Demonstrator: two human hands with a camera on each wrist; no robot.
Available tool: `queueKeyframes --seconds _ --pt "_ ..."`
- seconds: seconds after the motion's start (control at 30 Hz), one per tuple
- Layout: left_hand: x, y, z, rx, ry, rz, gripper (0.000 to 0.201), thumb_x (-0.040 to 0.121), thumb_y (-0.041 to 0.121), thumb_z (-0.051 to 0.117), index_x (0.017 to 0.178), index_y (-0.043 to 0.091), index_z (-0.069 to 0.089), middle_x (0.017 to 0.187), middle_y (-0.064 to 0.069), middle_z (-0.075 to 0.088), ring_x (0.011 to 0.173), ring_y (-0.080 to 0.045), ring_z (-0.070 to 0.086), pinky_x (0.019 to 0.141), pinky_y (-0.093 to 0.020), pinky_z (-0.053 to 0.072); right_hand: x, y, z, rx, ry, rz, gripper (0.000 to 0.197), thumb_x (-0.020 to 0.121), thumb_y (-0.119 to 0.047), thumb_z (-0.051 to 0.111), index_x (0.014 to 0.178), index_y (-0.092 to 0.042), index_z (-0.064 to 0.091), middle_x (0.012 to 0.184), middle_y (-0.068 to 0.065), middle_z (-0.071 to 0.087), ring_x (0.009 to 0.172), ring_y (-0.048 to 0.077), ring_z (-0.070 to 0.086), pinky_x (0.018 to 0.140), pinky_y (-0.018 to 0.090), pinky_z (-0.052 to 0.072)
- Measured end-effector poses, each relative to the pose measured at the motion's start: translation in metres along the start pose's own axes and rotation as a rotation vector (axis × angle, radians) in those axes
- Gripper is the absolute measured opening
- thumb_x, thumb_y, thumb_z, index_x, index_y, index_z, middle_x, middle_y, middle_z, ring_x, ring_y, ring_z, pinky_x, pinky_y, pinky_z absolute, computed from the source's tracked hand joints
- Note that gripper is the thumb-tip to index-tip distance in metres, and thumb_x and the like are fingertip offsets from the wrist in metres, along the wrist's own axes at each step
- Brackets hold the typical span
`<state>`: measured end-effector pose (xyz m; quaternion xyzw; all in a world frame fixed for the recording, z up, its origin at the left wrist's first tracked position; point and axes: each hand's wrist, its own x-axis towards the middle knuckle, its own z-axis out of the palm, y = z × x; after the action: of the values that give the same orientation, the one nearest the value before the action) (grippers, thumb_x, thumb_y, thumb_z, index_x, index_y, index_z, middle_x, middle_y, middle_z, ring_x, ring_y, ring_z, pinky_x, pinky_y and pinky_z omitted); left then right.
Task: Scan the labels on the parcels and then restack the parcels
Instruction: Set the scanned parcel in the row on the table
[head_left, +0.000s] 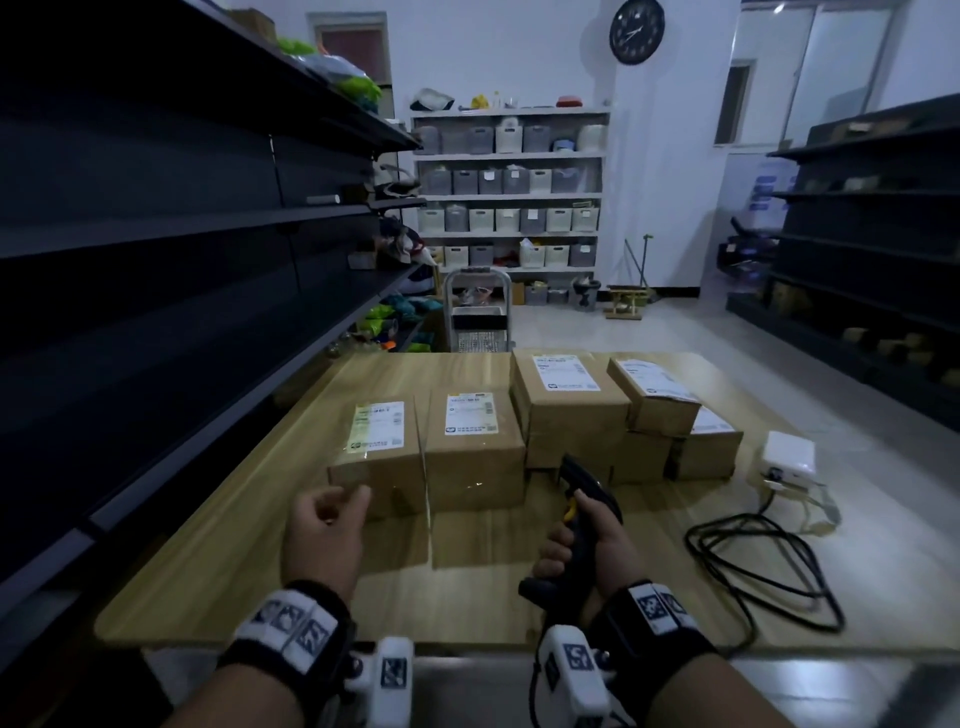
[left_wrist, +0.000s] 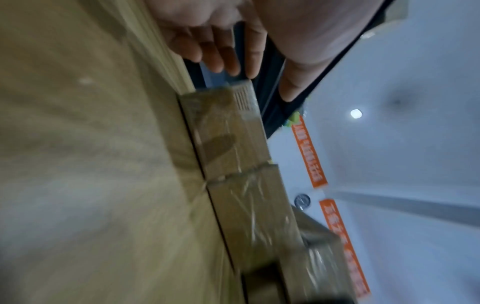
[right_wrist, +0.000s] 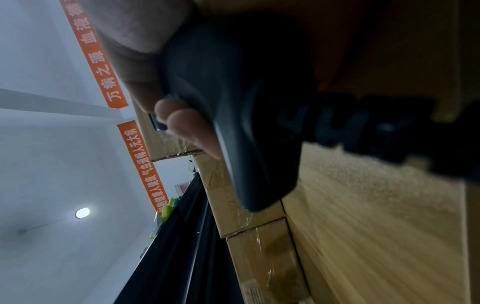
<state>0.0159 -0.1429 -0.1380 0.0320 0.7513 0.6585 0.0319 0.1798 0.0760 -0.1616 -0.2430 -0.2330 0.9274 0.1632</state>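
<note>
Several brown cardboard parcels with white labels lie on the wooden table (head_left: 249, 551). Two sit side by side at the front: the left parcel (head_left: 374, 447) and the middle parcel (head_left: 472, 447). To their right is a stack, with a big parcel (head_left: 571, 400) and a smaller one (head_left: 654, 395) on top. My left hand (head_left: 337, 506) hovers just in front of the left parcel and holds nothing; its fingers (left_wrist: 221, 55) hang relaxed by that parcel's corner (left_wrist: 226, 131). My right hand (head_left: 587, 540) grips a black barcode scanner (head_left: 582, 483) (right_wrist: 246, 102), whose head points toward the stack.
A white adapter box (head_left: 787, 454) and a looped black cable (head_left: 753, 561) lie on the table's right side. Dark shelving (head_left: 156, 260) runs close along the left, with more shelves (head_left: 857, 260) to the right. A step stool (head_left: 475, 317) stands behind the table.
</note>
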Motion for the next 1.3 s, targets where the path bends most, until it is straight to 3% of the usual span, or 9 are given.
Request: queueKeyframes --seconds 0.17,0.37,0.53,0.7,0.8,0.9,0.97,1.1,1.3 --pt "-0.069 -0.012 0.026 0.121 -0.443 0.086 0.015 0.102 0.032 0.076 0.100 0.018 0.076 0.092 -0.005 0.077 0.081 -0.021 0.071 0.069 -0.040 0.061 -0.012 0.006 -0.003 0.017 0.070 -0.066 0.048 0.071 -0.048 0.081 0.065 -0.013 0.048 0.063 0.003 0.039 0.051 0.021 0.041 0.051 0.028 0.039" --pt "-0.105 -0.025 0.066 0.206 -0.841 0.118 0.022 0.101 0.036 0.079 0.120 0.026 0.075 0.106 0.002 0.083 0.097 -0.008 0.078 0.098 -0.045 0.064 -0.054 -0.039 0.001 0.238 0.096 -0.190 0.053 0.092 -0.055 0.066 0.064 -0.016 0.044 0.056 0.001 0.039 0.043 0.018 0.041 0.046 0.026 0.041" --pt "-0.124 0.001 0.104 0.179 -1.033 0.116 0.029 0.114 0.033 0.057 0.116 0.010 0.074 0.100 -0.005 0.087 0.086 -0.011 0.078 0.069 -0.017 0.051 -0.072 -0.096 -0.014 0.319 0.079 -0.368 0.045 0.093 -0.051 0.069 0.079 -0.016 0.046 0.064 -0.001 0.043 0.053 0.017 0.042 0.053 0.028 0.041" --pt "-0.155 0.011 0.148 0.135 -1.076 0.053 0.018 0.112 0.026 0.063 0.109 0.012 0.074 0.081 0.002 0.081 0.076 -0.013 0.074 0.075 -0.030 0.055 -0.085 -0.155 -0.043 0.297 0.219 -0.467 0.044 0.091 -0.054 0.073 0.084 -0.016 0.052 0.068 0.002 0.052 0.057 0.022 0.050 0.060 0.032 0.052" --pt "-0.168 0.011 0.179 0.244 -0.983 0.184 0.019 0.111 0.031 0.064 0.100 0.017 0.071 0.076 0.004 0.073 0.069 -0.011 0.064 0.069 -0.029 0.050 -0.083 -0.183 -0.072 0.161 0.366 -0.506 0.050 0.088 -0.058 0.075 0.101 -0.011 0.063 0.088 0.007 0.060 0.083 0.028 0.062 0.088 0.044 0.056" --pt "-0.178 0.016 0.212 0.270 -0.934 0.185 0.024 0.112 0.035 0.060 0.101 0.016 0.071 0.084 0.002 0.073 0.071 -0.011 0.063 0.058 -0.019 0.047 -0.086 -0.207 -0.105 0.000 0.601 -0.509 0.093 0.064 -0.060 0.092 0.132 -0.003 0.063 0.115 0.016 0.071 0.105 0.037 0.072 0.097 0.062 0.057" --pt "-0.179 0.020 0.232 0.303 -0.932 0.173 0.026 0.112 0.038 0.060 0.103 0.017 0.073 0.093 0.000 0.077 0.075 -0.011 0.065 0.058 -0.020 0.049 -0.087 -0.224 -0.128 -0.110 0.730 -0.474 0.122 0.031 -0.069 0.099 0.125 -0.001 0.064 0.113 0.023 0.073 0.095 0.045 0.075 0.091 0.068 0.058" --pt "-0.174 0.022 0.269 0.399 -0.923 0.199 0.032 0.111 0.038 0.062 0.092 0.015 0.073 0.073 0.002 0.069 0.052 -0.004 0.056 0.052 -0.022 0.044 -0.119 -0.238 -0.143 -0.445 0.976 -0.371 0.081 0.059 -0.081 0.080 0.081 -0.006 0.057 0.089 0.016 0.066 0.088 0.038 0.069 0.103 0.056 0.054" --pt "-0.158 0.026 0.313 0.510 -0.893 0.261 0.027 0.107 0.038 0.069 0.083 0.026 0.072 0.080 0.006 0.074 0.072 -0.011 0.067 0.068 -0.029 0.051 -0.110 -0.276 -0.203 -0.514 0.983 -0.385 0.095 0.036 -0.064 0.097 0.099 0.001 0.069 0.096 0.022 0.078 0.083 0.042 0.077 0.086 0.059 0.062"
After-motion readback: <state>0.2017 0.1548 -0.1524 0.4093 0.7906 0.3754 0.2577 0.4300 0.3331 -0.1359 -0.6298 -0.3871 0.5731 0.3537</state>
